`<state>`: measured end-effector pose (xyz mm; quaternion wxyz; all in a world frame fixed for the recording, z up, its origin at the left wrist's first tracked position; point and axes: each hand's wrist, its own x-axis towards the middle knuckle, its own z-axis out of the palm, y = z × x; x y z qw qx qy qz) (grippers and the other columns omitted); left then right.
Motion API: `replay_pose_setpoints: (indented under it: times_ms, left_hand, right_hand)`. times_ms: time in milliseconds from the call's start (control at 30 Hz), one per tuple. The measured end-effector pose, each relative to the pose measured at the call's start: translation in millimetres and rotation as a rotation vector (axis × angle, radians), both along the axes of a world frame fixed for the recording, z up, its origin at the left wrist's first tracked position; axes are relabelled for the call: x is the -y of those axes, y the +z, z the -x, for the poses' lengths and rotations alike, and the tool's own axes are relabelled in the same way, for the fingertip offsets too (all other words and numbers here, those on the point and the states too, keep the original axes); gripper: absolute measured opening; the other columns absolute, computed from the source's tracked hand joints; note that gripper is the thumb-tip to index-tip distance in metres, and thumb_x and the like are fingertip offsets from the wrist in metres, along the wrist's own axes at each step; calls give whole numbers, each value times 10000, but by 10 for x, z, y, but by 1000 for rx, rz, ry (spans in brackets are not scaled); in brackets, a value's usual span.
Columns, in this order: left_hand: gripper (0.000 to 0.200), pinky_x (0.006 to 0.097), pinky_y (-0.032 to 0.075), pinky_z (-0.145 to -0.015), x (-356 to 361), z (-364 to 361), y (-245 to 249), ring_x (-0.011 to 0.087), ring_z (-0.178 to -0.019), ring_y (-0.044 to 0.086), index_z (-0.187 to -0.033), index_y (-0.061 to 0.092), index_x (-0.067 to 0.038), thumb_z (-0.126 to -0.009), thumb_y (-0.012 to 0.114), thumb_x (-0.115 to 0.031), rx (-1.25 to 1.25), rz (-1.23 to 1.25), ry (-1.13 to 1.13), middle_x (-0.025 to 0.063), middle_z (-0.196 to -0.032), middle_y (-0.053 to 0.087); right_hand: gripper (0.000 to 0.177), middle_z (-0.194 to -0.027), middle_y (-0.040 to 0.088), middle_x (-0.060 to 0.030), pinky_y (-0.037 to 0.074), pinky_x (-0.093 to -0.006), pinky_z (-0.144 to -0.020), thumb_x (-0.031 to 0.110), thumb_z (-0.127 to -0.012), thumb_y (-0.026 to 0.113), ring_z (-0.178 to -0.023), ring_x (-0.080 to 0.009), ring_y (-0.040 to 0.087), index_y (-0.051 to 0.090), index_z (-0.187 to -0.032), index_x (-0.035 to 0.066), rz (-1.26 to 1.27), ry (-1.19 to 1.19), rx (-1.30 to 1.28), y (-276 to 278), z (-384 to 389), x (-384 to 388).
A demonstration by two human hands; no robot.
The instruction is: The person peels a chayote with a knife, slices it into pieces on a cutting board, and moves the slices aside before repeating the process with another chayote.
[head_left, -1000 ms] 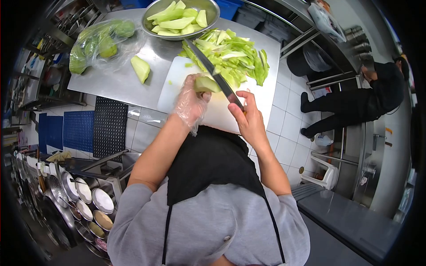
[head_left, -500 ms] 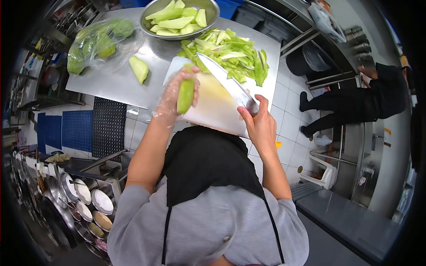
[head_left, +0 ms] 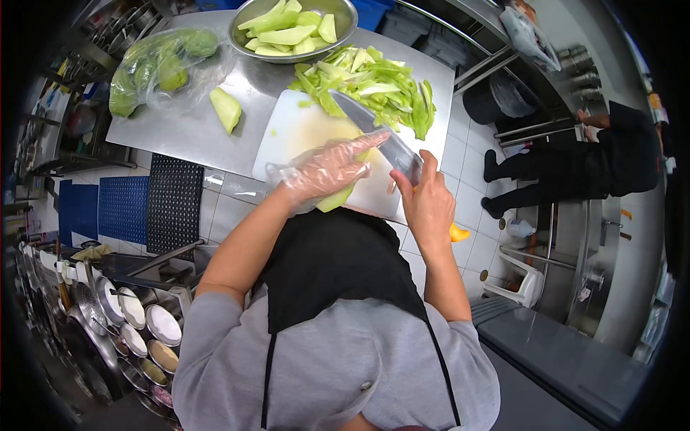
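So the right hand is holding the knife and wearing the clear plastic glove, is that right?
Not quite: the head view shows the clear plastic glove on the left hand. The right hand is bare, and it does hold the knife.

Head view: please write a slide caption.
Gloved left hand holding green vegetable, right hand holding a knife, at a white cutting board.

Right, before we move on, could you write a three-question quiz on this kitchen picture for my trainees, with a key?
1. What covers the left hand?
2. True or false: the knife is in the right hand.
3. Fill the gap: in the picture, the bag of green vegetables lies to the ____ of the cutting board.

Key:
1. A clear plastic glove.
2. True.
3. Left.
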<state>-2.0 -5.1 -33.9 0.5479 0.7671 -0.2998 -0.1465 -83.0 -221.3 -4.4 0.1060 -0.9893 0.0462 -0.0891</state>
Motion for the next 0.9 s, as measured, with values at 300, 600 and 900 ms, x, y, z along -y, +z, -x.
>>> replay_pose_setpoints:
  times_ms: [300,600,900]
  left_hand:
    - [686,343,522,-977,-127,-535,-212,221,-1087,673,-1612,398,-139,-964,620,-184,-86,63,210,133,-1269,690]
    - [456,322,569,-602,-175,-636,-436,196,-672,633,-1240,582,-25,-983,600,-401,-1294,1056,461,122,-838,655]
    - [242,329,603,-622,45,-350,-91,185,-686,659,-1013,598,-84,-1028,569,-324,-1145,1284,509,47,-816,650]
  right_hand:
    - [627,-923,724,-230,560,-462,-657,443,-921,770,-748,-396,729,511,-1366,84,-117,-124,-69,180,426,312]
    - [465,-709,657,-83,463,-295,-602,316,-1018,689,-648,-133,592,522,-1346,32,-916,-203,-145,-102,577,422]
    - [690,-875,710,-200,561,-406,-618,438,-927,772,-656,-314,688,511,-1411,21,-517,263,-73,163,409,-231]
